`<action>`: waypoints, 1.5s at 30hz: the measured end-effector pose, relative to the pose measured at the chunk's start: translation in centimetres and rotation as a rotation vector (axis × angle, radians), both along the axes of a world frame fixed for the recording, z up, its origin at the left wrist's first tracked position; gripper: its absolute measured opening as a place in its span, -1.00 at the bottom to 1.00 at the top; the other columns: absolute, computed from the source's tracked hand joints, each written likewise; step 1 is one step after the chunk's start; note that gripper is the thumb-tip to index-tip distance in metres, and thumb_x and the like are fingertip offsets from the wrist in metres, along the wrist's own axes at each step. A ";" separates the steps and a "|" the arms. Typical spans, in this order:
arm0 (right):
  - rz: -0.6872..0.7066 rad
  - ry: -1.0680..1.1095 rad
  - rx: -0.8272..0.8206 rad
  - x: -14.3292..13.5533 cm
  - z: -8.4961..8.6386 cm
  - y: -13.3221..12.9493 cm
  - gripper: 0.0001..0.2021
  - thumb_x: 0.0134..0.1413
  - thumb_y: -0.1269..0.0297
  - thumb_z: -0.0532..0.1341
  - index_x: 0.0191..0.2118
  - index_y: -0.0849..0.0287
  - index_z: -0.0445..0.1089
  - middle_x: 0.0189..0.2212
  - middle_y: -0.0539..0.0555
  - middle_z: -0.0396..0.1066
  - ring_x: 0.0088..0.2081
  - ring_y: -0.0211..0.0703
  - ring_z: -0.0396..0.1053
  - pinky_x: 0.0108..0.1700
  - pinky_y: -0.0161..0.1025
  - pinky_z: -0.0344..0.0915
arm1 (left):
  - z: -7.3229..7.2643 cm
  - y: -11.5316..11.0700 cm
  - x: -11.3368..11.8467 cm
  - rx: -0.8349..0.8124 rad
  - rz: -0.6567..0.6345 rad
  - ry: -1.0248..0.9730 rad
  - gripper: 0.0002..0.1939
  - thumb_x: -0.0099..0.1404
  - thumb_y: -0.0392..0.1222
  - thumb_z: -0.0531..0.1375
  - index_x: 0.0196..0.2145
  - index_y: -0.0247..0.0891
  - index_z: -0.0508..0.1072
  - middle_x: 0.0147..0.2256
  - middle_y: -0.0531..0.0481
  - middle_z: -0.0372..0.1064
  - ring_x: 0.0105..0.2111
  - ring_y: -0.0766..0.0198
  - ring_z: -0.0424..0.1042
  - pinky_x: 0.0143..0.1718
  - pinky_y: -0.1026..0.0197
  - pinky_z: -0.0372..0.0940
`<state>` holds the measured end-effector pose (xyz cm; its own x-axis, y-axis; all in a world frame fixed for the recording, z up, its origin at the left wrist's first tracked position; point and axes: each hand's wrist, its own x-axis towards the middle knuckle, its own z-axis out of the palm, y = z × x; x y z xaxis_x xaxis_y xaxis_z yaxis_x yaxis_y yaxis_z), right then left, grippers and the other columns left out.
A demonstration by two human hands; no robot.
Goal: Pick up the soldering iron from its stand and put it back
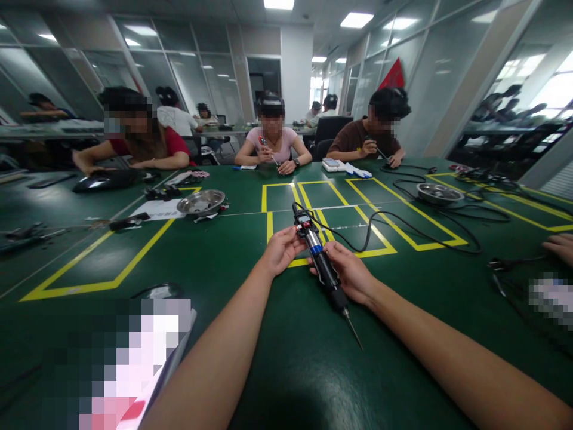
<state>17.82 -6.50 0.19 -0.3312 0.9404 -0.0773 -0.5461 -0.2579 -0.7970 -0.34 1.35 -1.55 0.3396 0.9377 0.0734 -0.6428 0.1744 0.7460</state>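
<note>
A black electric screwdriver with a silver and blue collar is held between my hands above the green table. Its long thin bit points down toward me and to the right. My left hand has its fingers closed on the tool's far end, near a small red part and the cable. Around the lower side of the black body, my right hand is closed. A black cable runs from the far end of the tool across the table to the right.
Metal bowls stand at left and right. Yellow tape marks rectangles. A blurred pink and white object lies front left. Three people sit across the table; another person's hand rests at the right edge.
</note>
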 end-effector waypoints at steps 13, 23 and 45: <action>0.115 0.027 -0.002 0.2 0.7 -0.4 -0.88 0.22 0.24 0.16 -0.17 0.10 0.22 -0.20 0.08 0.47 -0.22 -0.13 0.52 -0.21 -0.19 0.45 | 0.3 -0.2 0.1 0.005 0.000 -0.005 -0.77 0.28 -0.30 0.17 -0.11 -0.43 0.43 -0.12 -0.29 0.47 -0.16 0.11 0.50 0.00 -0.01 0.31; 0.110 -0.023 0.015 -0.1 0.7 -0.4 -0.81 0.23 0.15 0.14 -0.13 0.13 0.26 -0.24 0.13 0.48 -0.28 -0.17 0.50 -0.20 -0.20 0.44 | 0.3 -0.3 0.0 0.015 -0.016 0.001 -0.76 0.28 -0.28 0.17 -0.10 -0.43 0.44 -0.12 -0.28 0.47 -0.15 0.09 0.49 0.01 -0.02 0.31; 0.036 0.022 -0.089 0.3 1.0 -0.3 -0.83 0.11 0.36 0.24 -0.16 0.19 0.33 -0.32 0.08 0.50 -0.30 -0.14 0.51 -0.22 -0.18 0.46 | 0.3 -0.3 0.0 0.000 -0.005 -0.036 -0.78 0.27 -0.31 0.17 -0.12 -0.41 0.42 -0.13 -0.26 0.47 -0.14 0.11 0.49 0.02 -0.02 0.30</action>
<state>18.15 -6.76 1.18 -0.3672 0.9176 -0.1520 -0.5523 -0.3467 -0.7581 -0.35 1.04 -1.29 0.3414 0.9360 0.0859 -0.6682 0.1774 0.7225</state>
